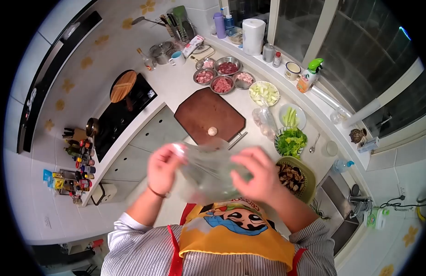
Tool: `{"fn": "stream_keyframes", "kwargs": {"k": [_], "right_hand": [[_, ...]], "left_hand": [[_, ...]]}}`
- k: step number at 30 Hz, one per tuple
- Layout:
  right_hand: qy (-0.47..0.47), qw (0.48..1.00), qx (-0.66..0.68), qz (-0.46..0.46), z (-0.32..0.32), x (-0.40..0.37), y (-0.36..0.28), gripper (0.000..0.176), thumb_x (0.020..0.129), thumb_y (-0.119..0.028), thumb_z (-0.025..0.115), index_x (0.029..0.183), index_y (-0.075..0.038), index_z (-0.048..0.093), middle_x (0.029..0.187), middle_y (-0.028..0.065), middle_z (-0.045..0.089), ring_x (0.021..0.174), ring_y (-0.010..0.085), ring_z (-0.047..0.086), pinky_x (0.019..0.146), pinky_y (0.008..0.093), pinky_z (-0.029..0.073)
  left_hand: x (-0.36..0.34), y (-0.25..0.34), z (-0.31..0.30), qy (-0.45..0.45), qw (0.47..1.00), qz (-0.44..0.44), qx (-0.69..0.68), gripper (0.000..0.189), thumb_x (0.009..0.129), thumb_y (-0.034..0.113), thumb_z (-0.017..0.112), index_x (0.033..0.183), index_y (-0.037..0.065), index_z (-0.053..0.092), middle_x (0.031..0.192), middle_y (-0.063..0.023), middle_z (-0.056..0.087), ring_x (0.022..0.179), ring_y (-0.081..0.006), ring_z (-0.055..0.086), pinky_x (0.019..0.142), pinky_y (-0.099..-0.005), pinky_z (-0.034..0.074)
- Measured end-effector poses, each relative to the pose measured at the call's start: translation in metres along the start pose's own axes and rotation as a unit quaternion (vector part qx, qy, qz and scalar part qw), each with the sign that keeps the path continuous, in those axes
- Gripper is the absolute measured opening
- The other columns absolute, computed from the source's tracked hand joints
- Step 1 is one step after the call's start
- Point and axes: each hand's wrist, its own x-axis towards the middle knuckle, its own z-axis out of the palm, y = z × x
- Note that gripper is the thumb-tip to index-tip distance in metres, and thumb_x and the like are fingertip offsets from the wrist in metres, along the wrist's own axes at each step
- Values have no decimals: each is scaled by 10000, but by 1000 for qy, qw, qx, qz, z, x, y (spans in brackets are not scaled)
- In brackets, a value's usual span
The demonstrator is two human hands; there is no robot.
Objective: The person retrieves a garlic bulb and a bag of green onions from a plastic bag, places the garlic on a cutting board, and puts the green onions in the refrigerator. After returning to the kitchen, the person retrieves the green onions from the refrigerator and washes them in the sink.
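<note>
A clear plastic bag [206,172] hangs between my two hands in front of the apron, slightly blurred. My left hand [164,168] pinches its left edge. At the right side of the bag is my right hand [256,175], its fingers curled against the plastic. Beyond the bag lies a brown cutting board [206,110] with a small whitish round item [212,131], perhaps garlic, near its front edge. A knife [237,140] rests by the board's lower right side. Another plastic bag [264,122] with roundish contents lies right of the board.
Metal bowls of meat [222,84] stand behind the board. To the right are cut pale vegetables [264,93], green leaves [291,141], a green basin [307,184] and the sink [335,198]. The stove [125,119] is at left, a spray bottle [309,76] on the sill.
</note>
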Motion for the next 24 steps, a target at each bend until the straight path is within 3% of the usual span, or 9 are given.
{"fn": "stream_keyframes", "kwargs": {"k": [2,5,10,12,15,18,20,23,24], "right_hand": [[52,996,-54,52,16,12,75,243,780,-117,722,1004,-38,673,1079,149,614,974,345,637,853,410,531],[63,949,-177,253,44,9,226,283,776,-199,777,1035,-107,707,1317,230,527,1262,413,493,1073,472,415],[-24,859,-376,348,89,40,324,324,776,-298,764,1062,-147,749,1394,274,505,1293,436,478,1091,481,408],[-18,836,-407,367,99,52,350,347,777,-322,755,1070,-137,755,1383,268,533,1276,431,504,1081,476,424],[11,814,-319,485,109,52,366,304,798,-261,735,1049,-90,740,1204,218,653,1146,377,610,990,453,491],[138,828,-259,478,119,41,358,232,812,-155,707,1018,-48,723,1052,174,694,1013,328,668,902,439,527],[193,858,-219,423,121,42,343,221,824,-66,705,1044,-44,698,933,132,692,816,263,681,748,363,549],[211,867,-268,363,125,30,336,246,838,-4,650,1079,-38,680,1028,164,682,858,281,691,774,349,561],[198,859,-273,385,127,33,322,295,826,22,607,1109,-33,667,1099,184,669,935,339,678,848,392,554]], "left_hand": [[37,20,-32,80,995,27,-61,192,974,76,612,1142,-7,659,979,-23,667,775,-88,597,738,-230,504],[103,54,-86,100,989,96,-57,209,964,58,613,1153,-22,651,1002,-33,658,779,-80,579,721,-217,480],[243,73,-162,83,991,109,6,229,974,36,567,1176,-50,631,936,-15,614,760,-84,535,715,-220,446],[298,65,-188,69,993,92,8,197,975,61,585,1137,-32,647,909,2,610,750,-77,527,706,-226,443],[377,36,-225,66,988,74,117,133,962,114,639,1051,23,679,857,29,608,718,-64,520,663,-229,429],[454,-12,-267,63,993,34,90,112,955,112,650,1016,25,682,801,29,592,676,-65,509,618,-228,412],[502,-51,-304,57,991,37,118,102,954,117,655,994,27,683,767,31,576,654,-62,495,598,-229,401],[578,-124,-370,77,979,37,186,114,958,154,677,954,41,683,710,61,519,627,-45,452,568,-222,368],[605,-152,-392,82,981,25,175,109,962,167,679,956,59,689,731,73,518,643,-41,457,573,-214,369]]}}
